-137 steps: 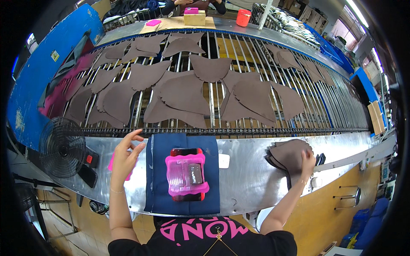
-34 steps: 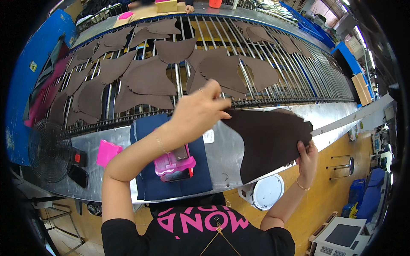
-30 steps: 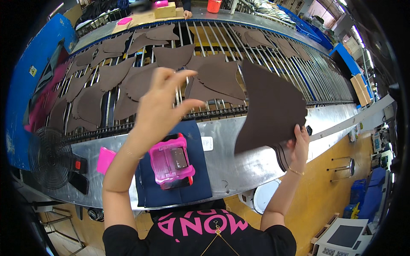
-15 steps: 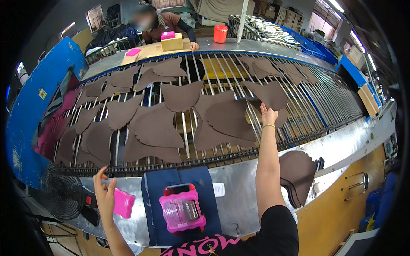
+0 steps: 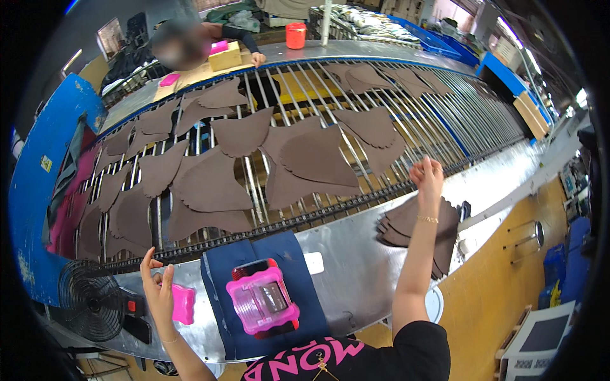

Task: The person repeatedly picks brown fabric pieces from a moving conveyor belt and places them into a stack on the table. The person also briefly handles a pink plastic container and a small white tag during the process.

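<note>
My right hand [image 5: 428, 181] is raised beside the conveyor's near edge, fingers curled together, and no piece shows in them. Beneath that forearm, a fanned stack of flat brown pieces [image 5: 448, 230] with scalloped edges lies on the metal table. Up and left of the hand, two overlapping brown pieces [image 5: 370, 132] rest on the rod conveyor [image 5: 257, 190]. My left hand [image 5: 157, 286] hovers over the table at the left, thumb and forefinger apart, holding nothing. Next to it is a pink wavy-edged item [image 5: 183, 303].
More brown pieces [image 5: 213, 181] cover the conveyor's left and middle. A black fan [image 5: 92, 298] stands at the left near a blue machine [image 5: 54, 171]. A pink clear-topped case [image 5: 262, 300] sits on dark blue cloth [image 5: 219, 317]. Across the conveyor, a person's hand [image 5: 258, 60] rests near a red bucket [image 5: 295, 36].
My right hand has let go of the brown piece on the conveyor and come back toward the stack. The stack looks more fanned out. My left hand is nearly still, while the whole view has shifted.
</note>
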A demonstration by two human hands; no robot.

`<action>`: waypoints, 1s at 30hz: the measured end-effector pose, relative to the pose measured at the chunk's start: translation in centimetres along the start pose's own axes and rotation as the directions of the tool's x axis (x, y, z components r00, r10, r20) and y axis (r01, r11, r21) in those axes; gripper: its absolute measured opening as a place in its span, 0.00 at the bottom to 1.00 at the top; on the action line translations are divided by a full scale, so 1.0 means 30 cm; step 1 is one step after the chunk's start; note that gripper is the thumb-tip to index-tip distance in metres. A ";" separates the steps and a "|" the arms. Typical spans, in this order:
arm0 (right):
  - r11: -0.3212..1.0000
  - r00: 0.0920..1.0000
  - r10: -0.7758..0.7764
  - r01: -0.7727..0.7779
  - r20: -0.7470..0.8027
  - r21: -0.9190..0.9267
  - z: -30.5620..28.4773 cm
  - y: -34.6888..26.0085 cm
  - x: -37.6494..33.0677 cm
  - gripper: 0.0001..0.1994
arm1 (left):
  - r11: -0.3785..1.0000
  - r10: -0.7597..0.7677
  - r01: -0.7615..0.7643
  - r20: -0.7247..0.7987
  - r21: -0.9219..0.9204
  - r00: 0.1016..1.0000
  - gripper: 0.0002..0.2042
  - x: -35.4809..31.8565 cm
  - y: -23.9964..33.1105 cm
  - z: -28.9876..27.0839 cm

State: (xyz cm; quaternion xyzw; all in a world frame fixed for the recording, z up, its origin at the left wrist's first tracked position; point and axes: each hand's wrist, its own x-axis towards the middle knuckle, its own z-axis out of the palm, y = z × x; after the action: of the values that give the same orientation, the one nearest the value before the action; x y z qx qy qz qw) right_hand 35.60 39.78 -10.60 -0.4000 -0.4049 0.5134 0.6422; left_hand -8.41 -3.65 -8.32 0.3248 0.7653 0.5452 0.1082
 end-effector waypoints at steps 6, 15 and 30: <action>0.111 0.944 -0.253 -0.192 -0.214 -0.975 -0.597 -0.112 -0.416 0.24 | 0.998 0.034 -0.028 0.114 -0.055 0.993 0.23 -0.035 0.022 0.055; -0.109 0.897 -0.255 -0.399 -0.362 -0.911 -0.595 -0.046 -0.529 0.33 | 0.998 0.051 -0.040 0.194 -0.057 0.980 0.23 -0.107 0.054 0.066; 0.483 0.977 -0.181 0.191 0.116 -0.855 -0.145 -0.459 -0.625 0.13 | 0.991 0.132 -0.124 0.295 -0.048 0.946 0.23 -0.121 0.195 0.145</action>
State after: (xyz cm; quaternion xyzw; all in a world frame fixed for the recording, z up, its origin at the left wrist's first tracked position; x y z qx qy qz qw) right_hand 41.56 18.82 -1.39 -0.6174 -0.6502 0.1735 0.4073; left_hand -1.14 -1.42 -5.39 0.4504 0.7096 0.5069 0.1912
